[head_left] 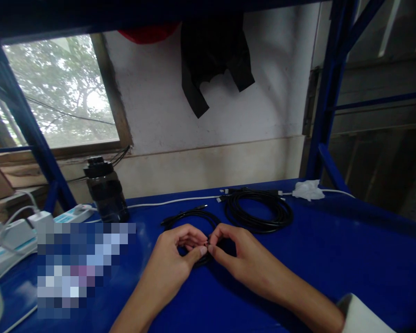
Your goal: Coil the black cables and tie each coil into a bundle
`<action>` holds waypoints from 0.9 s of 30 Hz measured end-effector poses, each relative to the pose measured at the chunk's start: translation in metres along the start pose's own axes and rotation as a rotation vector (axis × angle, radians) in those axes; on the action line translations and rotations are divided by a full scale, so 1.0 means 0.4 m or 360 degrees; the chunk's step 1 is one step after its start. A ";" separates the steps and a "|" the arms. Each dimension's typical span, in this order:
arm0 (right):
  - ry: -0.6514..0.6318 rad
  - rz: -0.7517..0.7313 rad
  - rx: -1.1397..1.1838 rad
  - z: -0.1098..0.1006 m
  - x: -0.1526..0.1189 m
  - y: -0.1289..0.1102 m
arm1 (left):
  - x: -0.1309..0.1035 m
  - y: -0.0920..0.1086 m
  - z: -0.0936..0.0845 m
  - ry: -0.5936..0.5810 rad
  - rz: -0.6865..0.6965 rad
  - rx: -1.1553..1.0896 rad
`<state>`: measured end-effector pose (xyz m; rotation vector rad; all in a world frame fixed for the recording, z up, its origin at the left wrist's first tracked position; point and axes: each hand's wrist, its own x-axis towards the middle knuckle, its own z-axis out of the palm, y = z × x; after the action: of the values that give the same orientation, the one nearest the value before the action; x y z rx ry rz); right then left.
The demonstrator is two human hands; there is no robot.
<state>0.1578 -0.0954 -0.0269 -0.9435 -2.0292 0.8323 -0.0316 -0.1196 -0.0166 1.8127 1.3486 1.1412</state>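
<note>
A small coil of black cable (pixel 194 213) lies on the blue tabletop, with a slim metal-tipped plug at its far side. Over its near right part, my left hand (pixel 180 252) and my right hand (pixel 237 252) meet with thumb and forefinger pinched. Between the fingertips is a tiny dark bit at the cable, too small to name. My fingers hide part of the coil. Beyond my right hand rests a larger coil of black cable (pixel 258 210), its light-coloured connectors showing along the far side.
A dark drinks bottle (pixel 107 192) stands at the back left. White power strips (pixel 64 221) with chargers and cords line the left edge. A crumpled white plastic bag (pixel 308 190) lies at the back on a white cord. Blue frame posts (pixel 327 101) rise on both sides.
</note>
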 end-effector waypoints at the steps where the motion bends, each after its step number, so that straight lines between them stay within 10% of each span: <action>1: 0.0000 0.0001 -0.0009 0.000 0.001 0.000 | 0.000 0.000 0.000 0.0001 -0.0003 0.0006; 27: 0.0097 -0.0038 0.0125 0.001 -0.001 0.000 | 0.000 -0.012 0.000 0.0017 -0.0037 -0.0065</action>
<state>0.1576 -0.0958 -0.0274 -0.8887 -1.9379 0.8545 -0.0336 -0.1182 -0.0208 1.7601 1.3396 1.1594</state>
